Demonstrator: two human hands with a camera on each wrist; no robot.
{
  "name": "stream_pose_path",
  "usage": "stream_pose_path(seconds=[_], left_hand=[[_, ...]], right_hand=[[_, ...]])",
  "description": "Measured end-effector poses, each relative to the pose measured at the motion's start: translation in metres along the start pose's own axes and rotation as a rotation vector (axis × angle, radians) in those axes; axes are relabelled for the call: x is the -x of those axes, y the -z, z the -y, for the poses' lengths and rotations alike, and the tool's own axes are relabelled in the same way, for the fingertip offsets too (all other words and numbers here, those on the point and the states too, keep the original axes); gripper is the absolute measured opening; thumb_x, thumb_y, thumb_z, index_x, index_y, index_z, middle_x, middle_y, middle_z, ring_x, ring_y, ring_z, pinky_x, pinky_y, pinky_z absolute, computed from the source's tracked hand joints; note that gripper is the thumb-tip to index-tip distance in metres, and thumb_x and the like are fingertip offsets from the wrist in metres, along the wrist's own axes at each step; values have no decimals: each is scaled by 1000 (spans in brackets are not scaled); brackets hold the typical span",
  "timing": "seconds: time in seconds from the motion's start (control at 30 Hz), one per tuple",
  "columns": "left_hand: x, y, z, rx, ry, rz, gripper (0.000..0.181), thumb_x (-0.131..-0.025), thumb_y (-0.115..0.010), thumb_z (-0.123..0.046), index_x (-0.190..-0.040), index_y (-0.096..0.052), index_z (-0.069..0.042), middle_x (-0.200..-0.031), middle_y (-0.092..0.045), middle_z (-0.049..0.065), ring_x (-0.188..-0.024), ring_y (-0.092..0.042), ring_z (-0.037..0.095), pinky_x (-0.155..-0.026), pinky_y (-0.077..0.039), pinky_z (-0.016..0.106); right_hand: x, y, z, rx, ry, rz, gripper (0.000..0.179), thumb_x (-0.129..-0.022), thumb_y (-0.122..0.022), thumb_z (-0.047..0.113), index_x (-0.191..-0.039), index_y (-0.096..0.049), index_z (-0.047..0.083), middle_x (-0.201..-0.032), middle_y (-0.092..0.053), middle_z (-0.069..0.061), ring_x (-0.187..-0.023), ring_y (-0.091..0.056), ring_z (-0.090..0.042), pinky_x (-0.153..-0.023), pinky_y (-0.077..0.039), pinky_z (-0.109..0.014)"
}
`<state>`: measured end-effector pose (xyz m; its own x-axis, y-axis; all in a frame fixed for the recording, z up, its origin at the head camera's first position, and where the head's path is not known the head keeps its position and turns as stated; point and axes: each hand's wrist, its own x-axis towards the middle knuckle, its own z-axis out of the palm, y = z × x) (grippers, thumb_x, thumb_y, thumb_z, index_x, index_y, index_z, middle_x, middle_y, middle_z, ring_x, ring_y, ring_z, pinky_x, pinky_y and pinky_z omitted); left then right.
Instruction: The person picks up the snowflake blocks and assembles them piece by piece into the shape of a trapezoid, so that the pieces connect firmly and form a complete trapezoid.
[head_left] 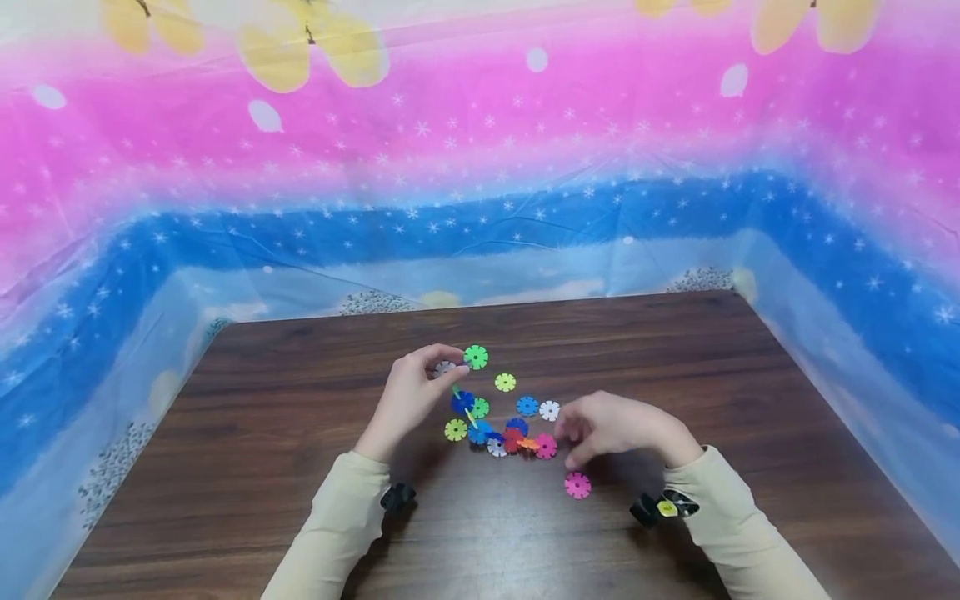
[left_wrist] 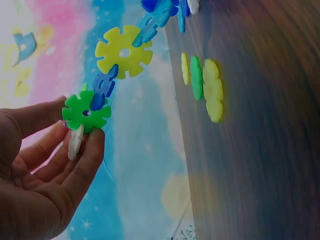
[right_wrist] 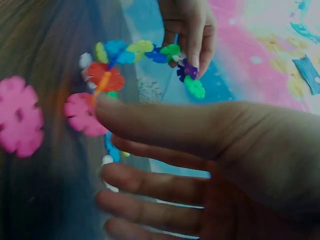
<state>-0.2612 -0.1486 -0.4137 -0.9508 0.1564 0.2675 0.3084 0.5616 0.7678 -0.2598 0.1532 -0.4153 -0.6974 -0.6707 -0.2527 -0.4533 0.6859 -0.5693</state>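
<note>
My left hand (head_left: 405,396) pinches one end of a chain of interlocking plastic snowflake discs (head_left: 478,432), raised over the table. In the left wrist view a green disc (left_wrist: 86,112) and a white one sit at the fingertips, followed by blue, yellow and light blue discs. At the chain's other end are a red disc (right_wrist: 105,76), an orange disc (right_wrist: 102,85) and a pink disc (right_wrist: 85,114). Beside that end is my right hand (head_left: 622,425), its fingers loosely spread; its thumb overlaps the pink disc's edge in the right wrist view.
Loose discs lie on the brown wooden table (head_left: 300,433): a pink one (head_left: 577,485) below the right hand, a white one (head_left: 550,410), a blue one (head_left: 527,406) and several yellow-green and green ones. A patterned cloth (head_left: 480,225) hangs around the table's back and sides.
</note>
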Motion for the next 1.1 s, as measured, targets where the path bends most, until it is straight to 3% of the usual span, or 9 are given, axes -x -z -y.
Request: stream_pose_path(seconds=[0.07, 0.2, 0.47, 0.87, 1.1], left_hand=[[-1, 2, 2, 2, 19, -20, 28, -96, -72, -25, -119, -72, -9, -113, -72, 7, -100, -67, 22, -85, -55, 43], [-3, 6, 6, 7, 35, -52, 28, -96, -72, -25, -119, -71, -8, -108, -73, 6, -97, -66, 21, -82, -54, 41], [-5, 10, 6, 14, 20, -56, 32, -96, -72, -21, -123, -69, -6, -101, -72, 6, -95, -66, 21, -79, -53, 37], [-5, 9, 6, 7, 20, -52, 31, -95, -72, -22, -123, -70, -7, -102, -70, 6, -92, -63, 22, -77, -52, 36], [-4, 6, 7, 7, 33, -15, 30, -96, -71, -20, -123, -70, -6, -102, -69, 6, -90, -62, 21, -75, -50, 35]], right_hand=[[3, -4, 1, 36, -17, 42, 30, -78, -87, 17, -101, -68, 17, -92, -62, 2, -85, -56, -15, -75, -48, -36], [3, -10, 1, 104, -54, 51, 33, -72, -90, 11, -92, -65, 18, -85, -57, 1, -79, -51, -16, -72, -46, -37], [2, -14, 3, 99, -74, 58, 21, -79, -85, 9, -79, -66, 17, -73, -59, 6, -66, -54, -12, -63, -47, -31], [-2, -14, -8, 29, 17, -2, 15, -87, -79, 12, -94, -66, 15, -76, -58, 6, -66, -52, -10, -62, -45, -29], [-4, -17, -11, 28, 22, -32, 26, -83, -84, 19, -99, -66, 12, -81, -57, 3, -72, -51, -12, -65, -46, -30]])
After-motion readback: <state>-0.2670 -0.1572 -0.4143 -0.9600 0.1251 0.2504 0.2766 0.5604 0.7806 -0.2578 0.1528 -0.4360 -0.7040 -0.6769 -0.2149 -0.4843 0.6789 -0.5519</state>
